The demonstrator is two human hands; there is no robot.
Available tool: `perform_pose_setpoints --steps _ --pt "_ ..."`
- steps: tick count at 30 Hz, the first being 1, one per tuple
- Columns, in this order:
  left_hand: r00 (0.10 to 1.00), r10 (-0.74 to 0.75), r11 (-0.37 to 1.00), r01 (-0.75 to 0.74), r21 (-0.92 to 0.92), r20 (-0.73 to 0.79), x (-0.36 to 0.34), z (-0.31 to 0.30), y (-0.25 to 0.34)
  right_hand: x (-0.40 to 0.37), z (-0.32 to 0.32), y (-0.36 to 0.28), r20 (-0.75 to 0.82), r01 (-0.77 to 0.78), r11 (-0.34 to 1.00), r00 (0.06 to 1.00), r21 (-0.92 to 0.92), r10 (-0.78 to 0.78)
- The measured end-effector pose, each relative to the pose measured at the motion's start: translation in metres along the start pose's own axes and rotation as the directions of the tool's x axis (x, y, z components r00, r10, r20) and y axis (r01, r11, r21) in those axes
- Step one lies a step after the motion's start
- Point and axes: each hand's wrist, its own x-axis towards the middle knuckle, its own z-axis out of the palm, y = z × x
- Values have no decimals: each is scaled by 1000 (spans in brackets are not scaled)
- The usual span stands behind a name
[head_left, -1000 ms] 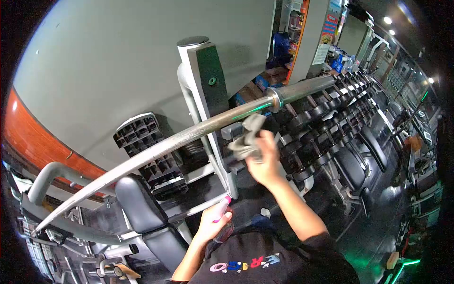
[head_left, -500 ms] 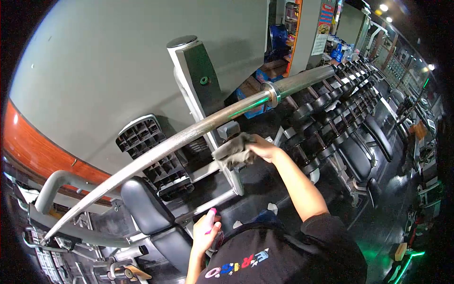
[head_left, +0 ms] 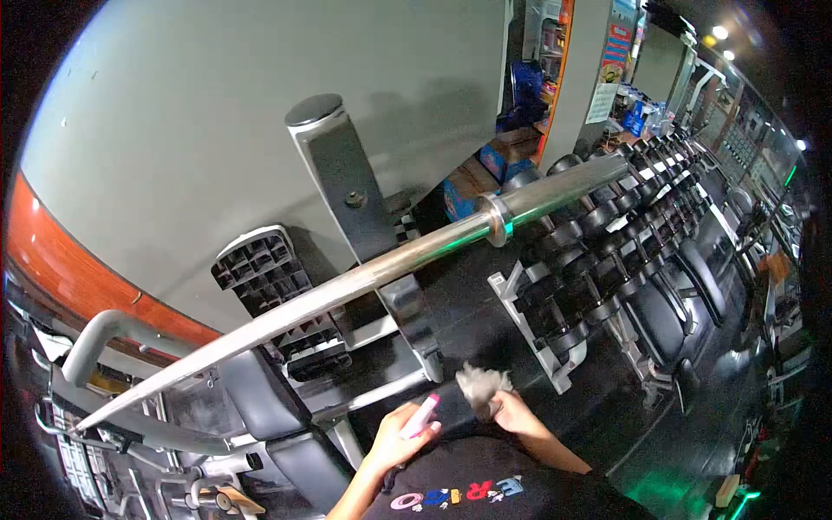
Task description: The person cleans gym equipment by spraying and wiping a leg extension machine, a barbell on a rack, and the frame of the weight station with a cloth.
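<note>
My left hand point(head_left: 397, 444) is closed round a spray bottle point(head_left: 420, 418) with a pink and white head, low in front of my chest. Most of the bottle is hidden by my fingers and shirt. To its right, my right hand point(head_left: 513, 414) grips a crumpled grey cloth point(head_left: 484, 387), held in the air apart from the bottle. Beyond both hands a long metal barbell point(head_left: 347, 290) runs across the bench station. Neither hand touches the bar. Its thick sleeve end with the collar points to the upper right.
A padded black bench point(head_left: 260, 394) stands at the left below the bar. A grey upright post point(head_left: 342, 178) rises behind it near the wall. At the right is a rack of dumbbells point(head_left: 598, 251). Cardboard boxes point(head_left: 472, 186) sit on the floor at the back.
My right hand has drawn the cloth away from the area just under the bar, down towards my body. My left hand with the spray bottle has shifted slightly right.
</note>
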Motion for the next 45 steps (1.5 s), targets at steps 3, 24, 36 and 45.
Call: perform_pose_setpoints --steps 3,24,36,45 --pt "997 49 998 -51 39 62 30 14 13 6 18 -62 58 96 993 993 69 -101" --pt "805 169 937 48 346 -569 94 81 143 181 44 -190 634 616 607 739 -501 -227" --pt "569 -89 885 421 197 -817 3 83 104 178 169 -168 873 -76 982 473 171 -116" --pt "665 170 827 305 472 -727 20 -41 209 210 50 -143 640 670 325 739 -667 -209"
